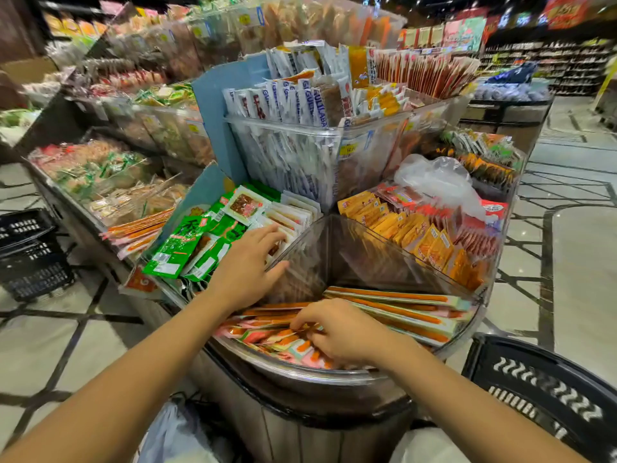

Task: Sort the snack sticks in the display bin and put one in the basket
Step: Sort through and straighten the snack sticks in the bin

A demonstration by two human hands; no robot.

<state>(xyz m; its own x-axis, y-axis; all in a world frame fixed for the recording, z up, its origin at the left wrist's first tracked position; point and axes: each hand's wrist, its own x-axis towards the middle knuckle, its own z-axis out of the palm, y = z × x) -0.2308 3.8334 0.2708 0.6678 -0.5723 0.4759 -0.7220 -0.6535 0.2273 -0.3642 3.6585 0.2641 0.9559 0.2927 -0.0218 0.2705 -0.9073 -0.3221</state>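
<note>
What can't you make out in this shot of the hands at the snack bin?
Head view:
Whether the right hand pinches one of the long orange snack sticks: its own curled fingers cover the grip.
Inside of the black plastic basket: cut off by the bottom-right edge.
Print on the yellow price label: too small, blurred.
</note>
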